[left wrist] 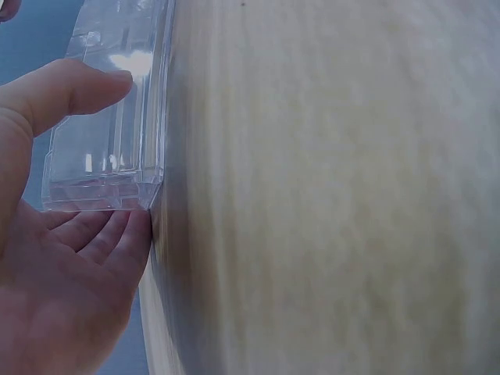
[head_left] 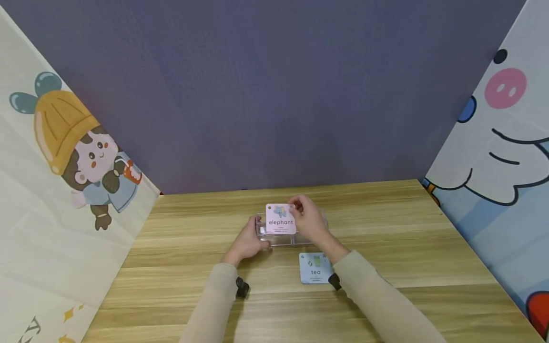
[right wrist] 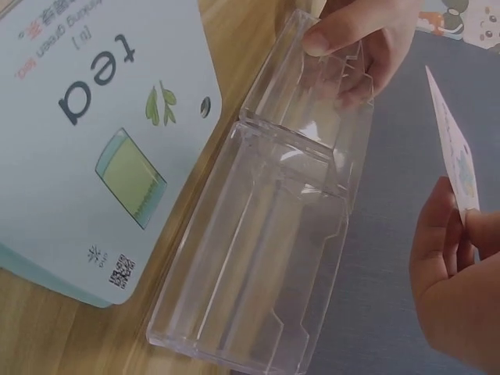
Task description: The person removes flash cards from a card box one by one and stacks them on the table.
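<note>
A clear plastic box (head_left: 281, 240) with two compartments stands on the wooden table. My left hand (head_left: 249, 244) grips its left end; in the left wrist view the thumb lies over one face of the box (left wrist: 109, 148) and the fingers are at its end. Above the box, my right hand (head_left: 310, 225) pinches a pink "elephant" flash card (head_left: 280, 220) between thumb and fingers at its right edge. The right wrist view shows this card (right wrist: 451, 148) nearly edge-on, apart from the box. Both box compartments look empty there.
A light blue "tea" card (head_left: 313, 267), seen in the right wrist view as the top of a thick stack (right wrist: 117, 141), lies in front of the box near my right wrist. Behind the wooden table (head_left: 193, 286) rises a grey-blue panel (head_left: 274, 95), with printed cartoon sheets at both sides.
</note>
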{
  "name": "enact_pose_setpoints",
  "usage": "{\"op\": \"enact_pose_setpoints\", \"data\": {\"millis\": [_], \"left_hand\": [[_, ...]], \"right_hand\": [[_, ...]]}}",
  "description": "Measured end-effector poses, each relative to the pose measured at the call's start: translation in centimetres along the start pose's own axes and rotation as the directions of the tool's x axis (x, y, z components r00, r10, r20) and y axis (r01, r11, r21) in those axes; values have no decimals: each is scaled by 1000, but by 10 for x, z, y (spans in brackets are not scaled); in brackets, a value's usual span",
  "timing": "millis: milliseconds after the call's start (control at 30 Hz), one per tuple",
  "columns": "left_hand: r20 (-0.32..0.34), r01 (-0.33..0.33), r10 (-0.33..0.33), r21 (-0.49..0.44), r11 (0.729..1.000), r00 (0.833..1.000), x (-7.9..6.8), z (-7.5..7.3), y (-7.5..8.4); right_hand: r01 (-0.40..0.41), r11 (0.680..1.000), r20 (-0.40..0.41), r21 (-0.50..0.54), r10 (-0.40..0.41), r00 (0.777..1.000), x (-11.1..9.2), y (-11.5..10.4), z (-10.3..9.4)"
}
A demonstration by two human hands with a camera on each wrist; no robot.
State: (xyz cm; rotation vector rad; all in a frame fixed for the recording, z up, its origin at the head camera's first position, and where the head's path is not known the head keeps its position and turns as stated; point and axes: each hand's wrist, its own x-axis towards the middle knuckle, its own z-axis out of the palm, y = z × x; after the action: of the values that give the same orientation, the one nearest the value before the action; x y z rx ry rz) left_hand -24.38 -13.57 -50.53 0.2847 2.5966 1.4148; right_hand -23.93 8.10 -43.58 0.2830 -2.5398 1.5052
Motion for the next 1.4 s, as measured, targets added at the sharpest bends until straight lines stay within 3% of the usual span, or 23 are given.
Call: {"op": "enact_pose_setpoints", "data": {"millis": [333,1400], "left_hand": [[-2,0,-1,-22,1000,1000,0,2,1],[-10,-1,1,18,1000,1000,3,1,-3]], "right_hand": [[26,999,-3,47,-26,1000,-4,-4,-9],[85,995,-4,62,-84,996,-15,-9,-29]]}}
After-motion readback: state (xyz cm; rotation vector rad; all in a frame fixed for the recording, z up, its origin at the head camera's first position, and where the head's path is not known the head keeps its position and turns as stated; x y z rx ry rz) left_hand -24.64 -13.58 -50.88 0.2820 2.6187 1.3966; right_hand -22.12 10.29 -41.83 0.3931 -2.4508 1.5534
